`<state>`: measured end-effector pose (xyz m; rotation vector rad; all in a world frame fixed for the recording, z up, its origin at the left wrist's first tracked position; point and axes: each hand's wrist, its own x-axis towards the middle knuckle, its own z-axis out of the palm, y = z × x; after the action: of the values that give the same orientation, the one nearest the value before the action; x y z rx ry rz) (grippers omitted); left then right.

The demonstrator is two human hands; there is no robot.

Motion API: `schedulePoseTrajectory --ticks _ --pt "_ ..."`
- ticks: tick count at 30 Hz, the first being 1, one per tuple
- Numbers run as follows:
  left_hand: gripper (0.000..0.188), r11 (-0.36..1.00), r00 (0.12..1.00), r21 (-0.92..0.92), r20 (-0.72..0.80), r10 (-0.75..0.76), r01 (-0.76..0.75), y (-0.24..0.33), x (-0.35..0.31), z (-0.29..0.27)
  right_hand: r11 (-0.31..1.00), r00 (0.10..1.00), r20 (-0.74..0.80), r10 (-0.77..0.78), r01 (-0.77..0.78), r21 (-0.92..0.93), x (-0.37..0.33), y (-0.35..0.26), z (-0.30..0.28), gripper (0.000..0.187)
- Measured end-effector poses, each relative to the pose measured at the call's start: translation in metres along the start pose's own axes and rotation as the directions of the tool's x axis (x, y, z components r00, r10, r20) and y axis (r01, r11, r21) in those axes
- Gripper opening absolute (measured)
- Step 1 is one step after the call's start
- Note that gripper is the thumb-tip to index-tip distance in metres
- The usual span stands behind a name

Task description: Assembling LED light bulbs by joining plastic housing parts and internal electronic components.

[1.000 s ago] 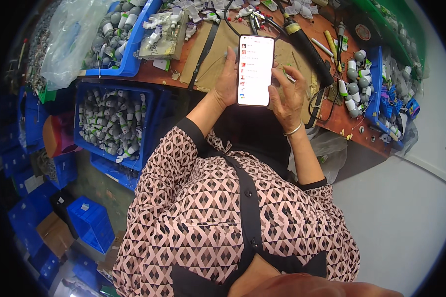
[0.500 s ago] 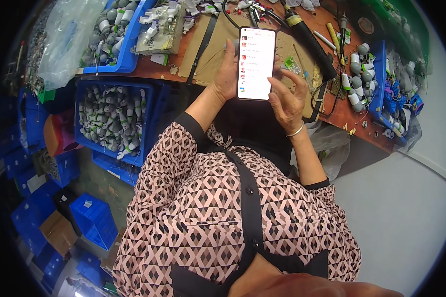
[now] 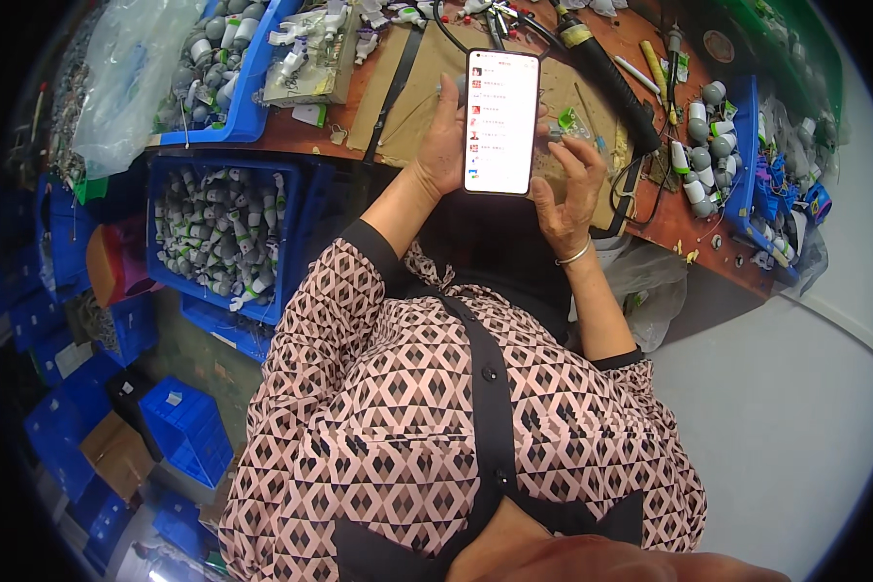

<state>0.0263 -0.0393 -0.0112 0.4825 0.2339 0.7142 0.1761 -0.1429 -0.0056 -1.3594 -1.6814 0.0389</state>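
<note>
A smartphone with a lit white screen and a list of small coloured icons is upright in my left hand. The thumb lies along its left edge; the other fingers are mostly hidden behind it. My right hand, with a bangle at the wrist, hovers beside the phone's lower right edge. Its fingers are bent but apart, with nothing between them. Under the phone is a sheet of brown cardboard on the reddish workbench.
Blue bins hold grey-and-white bulb-like parts, one bin below the bench's left side. More such parts lie at the right by a blue crate. A black-handled tool and cables lie behind my right hand. Stacked blue crates stand lower left.
My right hand's fingers have drawn back from the phone's screen, slightly to the right. The phone has shifted up a little, still in my left hand.
</note>
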Motion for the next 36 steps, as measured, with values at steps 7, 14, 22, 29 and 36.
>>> schedulePoseTrajectory --ticks 7,14,22,29,36 --pt "0.093 0.998 1.0 -0.054 0.019 -0.018 0.019 0.0007 -0.0011 0.0002 1.0 1.0 0.011 0.003 -0.002 -0.005 -0.0011 0.0 0.0004 0.038" --pt "0.092 0.997 0.999 -0.071 0.035 -0.021 0.023 -0.0006 -0.0005 -0.0037 1.0 0.999 0.036 0.01 -0.01 0.017 -0.005 0.0025 0.0026 0.034" --pt "0.093 0.998 0.999 -0.067 0.028 -0.019 0.021 0.0001 -0.0001 -0.0022 0.999 0.998 0.067 0.019 -0.022 0.049 -0.005 0.0032 0.0025 0.032" --pt "0.093 0.998 0.999 -0.054 0.026 -0.022 0.024 0.0001 -0.0008 -0.0015 1.0 0.999 0.047 -0.013 0.012 0.017 -0.0052 0.0046 0.0034 0.032" --pt "0.093 0.998 1.0 -0.059 0.014 -0.022 0.023 -0.0002 -0.001 -0.002 1.0 0.998 0.069 -0.01 0.009 0.015 -0.0037 0.0011 0.001 0.03"
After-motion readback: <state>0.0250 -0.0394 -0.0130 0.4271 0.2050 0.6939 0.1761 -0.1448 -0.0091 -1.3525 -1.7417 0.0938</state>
